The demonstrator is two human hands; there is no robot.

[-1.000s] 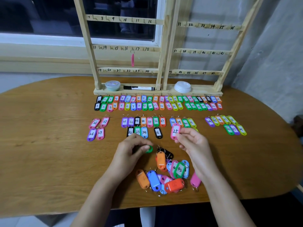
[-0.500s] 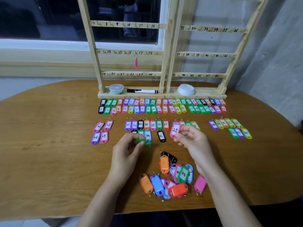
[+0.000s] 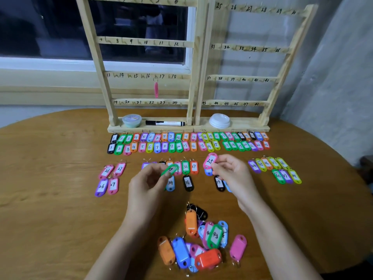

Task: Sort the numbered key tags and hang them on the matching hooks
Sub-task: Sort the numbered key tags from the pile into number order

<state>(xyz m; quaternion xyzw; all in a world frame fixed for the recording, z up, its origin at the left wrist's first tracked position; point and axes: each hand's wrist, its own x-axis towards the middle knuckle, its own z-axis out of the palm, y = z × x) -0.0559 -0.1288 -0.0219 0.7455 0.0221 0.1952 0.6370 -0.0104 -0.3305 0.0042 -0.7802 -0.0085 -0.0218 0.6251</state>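
Observation:
My left hand (image 3: 148, 185) pinches a green key tag (image 3: 170, 169) above the middle group of sorted tags (image 3: 186, 167). My right hand (image 3: 232, 174) pinches a pink tag numbered 25 (image 3: 210, 161), held upright. Near the table's front edge lies an unsorted pile of tags (image 3: 199, 243). Two long rows of numbered tags (image 3: 187, 142) lie in front of the wooden hook rack (image 3: 193, 77). One pink tag (image 3: 156, 89) hangs from the rack near the 17 mark.
Small tag groups lie at the left (image 3: 110, 177) and right (image 3: 275, 168) of the wooden table (image 3: 50, 199). On the rack's base stand a round tub (image 3: 132, 120), a black marker (image 3: 165, 123) and a white lid (image 3: 219, 120). A grey wall (image 3: 343, 77) rises at the right.
My left hand has risen from the pile's edge with the green tag, moving up toward the middle group. My right hand holds the pink 25 tag much as before. The camera came closer.

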